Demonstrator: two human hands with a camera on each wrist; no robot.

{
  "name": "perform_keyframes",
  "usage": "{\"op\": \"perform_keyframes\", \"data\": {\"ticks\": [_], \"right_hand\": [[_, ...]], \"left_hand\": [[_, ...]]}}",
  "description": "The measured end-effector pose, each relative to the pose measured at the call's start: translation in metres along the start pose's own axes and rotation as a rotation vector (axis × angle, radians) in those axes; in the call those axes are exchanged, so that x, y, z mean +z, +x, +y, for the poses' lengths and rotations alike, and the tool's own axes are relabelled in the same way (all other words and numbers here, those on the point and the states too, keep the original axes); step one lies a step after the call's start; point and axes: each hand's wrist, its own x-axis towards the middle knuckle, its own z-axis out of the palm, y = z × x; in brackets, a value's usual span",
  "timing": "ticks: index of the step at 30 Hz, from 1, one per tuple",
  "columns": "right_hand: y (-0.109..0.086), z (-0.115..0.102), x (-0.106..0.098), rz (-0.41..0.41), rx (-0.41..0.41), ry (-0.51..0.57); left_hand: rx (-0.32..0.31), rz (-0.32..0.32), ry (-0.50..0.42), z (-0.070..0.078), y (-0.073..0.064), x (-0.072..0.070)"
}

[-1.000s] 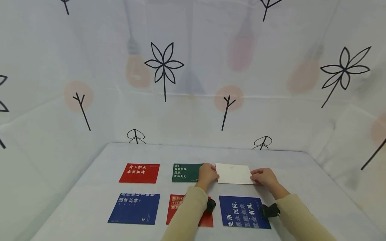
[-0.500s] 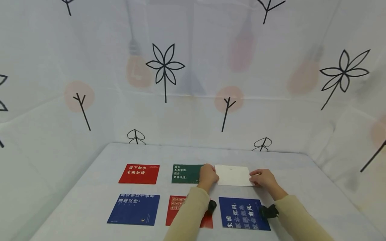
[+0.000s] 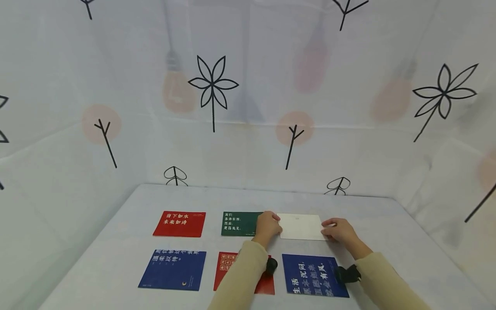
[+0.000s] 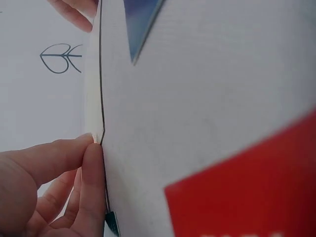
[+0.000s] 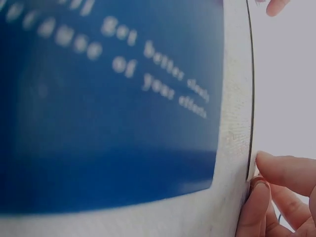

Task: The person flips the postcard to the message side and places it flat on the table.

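Note:
A white, blank-looking postcard (image 3: pixel 301 226) is in the back row on the right, its pale side facing up. My left hand (image 3: pixel 267 228) pinches its left edge between thumb and fingers, and the left wrist view shows those fingers (image 4: pixel 91 173) at a corner. At the opposite edge, my right hand (image 3: pixel 341 231) pinches with thumb (image 5: pixel 284 170) and fingers. The card's underside is hidden. Beside my left hand lies a green postcard (image 3: pixel 240 224), partly covered by it. A blue postcard (image 3: pixel 310 275) with white writing lies nearer, below the white one.
On the white-covered table (image 3: pixel 372 215) also lie a red postcard (image 3: pixel 180 224) at the back left, a dark blue postcard (image 3: pixel 174 269) in front of it, and another red postcard (image 3: pixel 226 265) largely under my left sleeve. A patterned cloth backdrop (image 3: pixel 244 150) encloses the table.
Both hands keep their pinch on the white postcard, which has come very slightly nearer to me. The head view has shifted a little; the other postcards stay put.

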Motion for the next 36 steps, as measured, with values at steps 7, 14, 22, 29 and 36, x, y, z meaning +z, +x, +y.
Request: {"op": "perform_keyframes", "data": {"ticks": [7, 14, 22, 29, 36], "right_hand": [[0.002, 0.007, -0.005, -0.024, -0.011, 0.031], [-0.009, 0.002, -0.008, -0.030, -0.032, 0.050], [-0.019, 0.000, -0.013, -0.016, -0.086, 0.038], [-0.030, 0.001, -0.015, 0.012, -0.095, 0.039], [-0.037, -0.001, -0.017, 0.039, -0.125, 0.036]], "left_hand": [[0.050, -0.034, -0.067, 0.000, 0.000, 0.000], [0.081, -0.046, -0.077, 0.003, -0.002, -0.003], [0.059, -0.094, -0.136, 0.001, -0.006, -0.009], [0.056, -0.120, -0.148, -0.004, -0.013, -0.015], [0.079, -0.135, -0.139, -0.006, -0.021, -0.018]]}}
